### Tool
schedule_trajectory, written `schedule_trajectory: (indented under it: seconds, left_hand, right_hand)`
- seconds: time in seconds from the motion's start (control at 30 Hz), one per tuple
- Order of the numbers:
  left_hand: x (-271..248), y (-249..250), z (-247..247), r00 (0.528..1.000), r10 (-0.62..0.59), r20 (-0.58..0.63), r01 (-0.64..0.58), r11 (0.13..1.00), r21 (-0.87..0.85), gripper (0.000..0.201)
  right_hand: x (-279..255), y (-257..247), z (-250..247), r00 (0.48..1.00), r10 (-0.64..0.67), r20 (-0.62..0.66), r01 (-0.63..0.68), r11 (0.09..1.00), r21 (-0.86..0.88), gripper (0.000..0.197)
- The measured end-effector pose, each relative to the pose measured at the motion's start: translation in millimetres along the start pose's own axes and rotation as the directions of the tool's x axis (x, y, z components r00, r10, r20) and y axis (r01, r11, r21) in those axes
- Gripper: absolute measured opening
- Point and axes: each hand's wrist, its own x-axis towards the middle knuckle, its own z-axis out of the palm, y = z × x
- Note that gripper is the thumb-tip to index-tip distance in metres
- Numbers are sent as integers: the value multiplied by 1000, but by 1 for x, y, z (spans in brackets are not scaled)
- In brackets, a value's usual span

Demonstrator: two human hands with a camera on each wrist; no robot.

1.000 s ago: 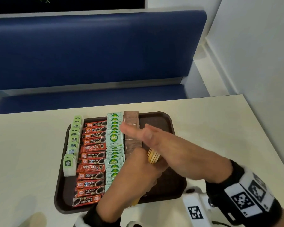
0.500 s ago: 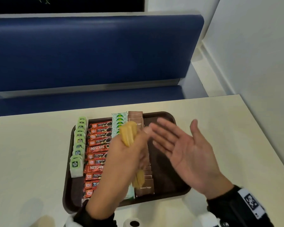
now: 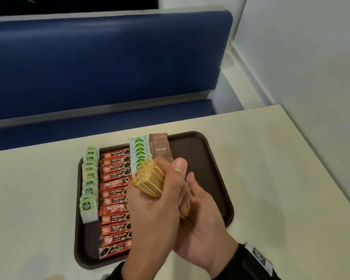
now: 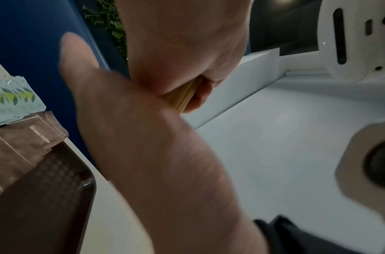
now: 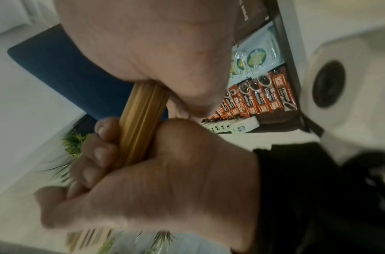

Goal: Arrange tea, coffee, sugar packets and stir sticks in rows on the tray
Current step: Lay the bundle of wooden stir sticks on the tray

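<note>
Above the brown tray [image 3: 210, 168], my left hand [image 3: 156, 203] grips a thick bundle of wooden stir sticks [image 3: 148, 178], tilted with its top end toward the far left. My right hand [image 3: 200, 219] is open, its palm against the bundle's lower end [image 3: 186, 212]. The wrist views show the same sticks [image 4: 184, 96] [image 5: 141, 123] between both hands. On the tray lie rows of green tea bags [image 3: 89, 178], red coffee sachets [image 3: 115, 190], pale green sugar packets [image 3: 139, 148] and brown sugar packets [image 3: 160, 144], partly hidden by my hands.
The tray's right strip [image 3: 200, 154] is bare brown surface. The tray sits on a cream table [image 3: 281, 178] whose right edge meets a white wall. A blue bench [image 3: 99, 67] runs behind the table.
The right hand left the top of the bundle, swung out open to the right, then came back under the bundle's lower end. The left hand lifted and tilted the sticks.
</note>
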Motion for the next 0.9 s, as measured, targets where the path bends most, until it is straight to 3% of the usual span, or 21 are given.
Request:
schedule_trajectory:
  seconds: [0.1, 0.27, 0.33, 0.37, 0.4, 0.47, 0.53, 0.63, 0.73, 0.83, 0.9]
  left_hand:
    - [-4, 1, 0, 1000, -10, 9, 10, 1000, -17, 38]
    - [-2, -6, 3, 990, -141, -17, 140, 989, -43, 43]
    - [3, -10, 2, 970, -237, -55, 230, 968, -101, 47]
    - [4, -13, 1, 960, -267, -82, 258, 960, -106, 48]
    - [6, -15, 1, 953, -283, -107, 273, 957, -100, 46]
    - [8, -19, 2, 938, -321, -132, 311, 946, -86, 37]
    - [10, -25, 6, 911, -394, -120, 385, 918, -90, 27]
    - [10, -41, 17, 866, -488, -108, 495, 868, 47, 25]
    - [9, -50, 28, 821, -561, -108, 571, 815, 104, 25]
    - [13, -54, 35, 801, -589, -107, 599, 793, 110, 28]
    - [17, -59, 36, 787, -608, -103, 616, 782, 95, 30]
  right_hand:
    - [-2, -1, -2, 1000, 8, 26, -6, 997, -74, 95]
    - [-5, -2, -11, 992, -112, -63, 101, 983, -156, 85]
    - [-9, -9, -20, 969, -224, -107, 175, 923, -344, 71]
    - [-14, -15, -23, 948, -306, -84, 224, 831, -508, 62]
    - [-19, -22, -24, 926, -377, -30, 256, 683, -683, 52]
    - [-32, -41, -22, 896, -432, 101, 253, 311, -916, 36]
    - [-44, -57, -17, 944, -303, 128, 163, 95, -982, 30]
    - [-51, -76, -11, 974, -188, 127, 103, -133, -986, 27]
    - [-52, -88, -10, 989, -122, 84, 59, -195, -979, 30]
    - [-52, -94, -9, 996, -76, 38, 24, -177, -984, 28]
    - [-48, -95, -11, 998, -59, 26, 16, -156, -988, 16]
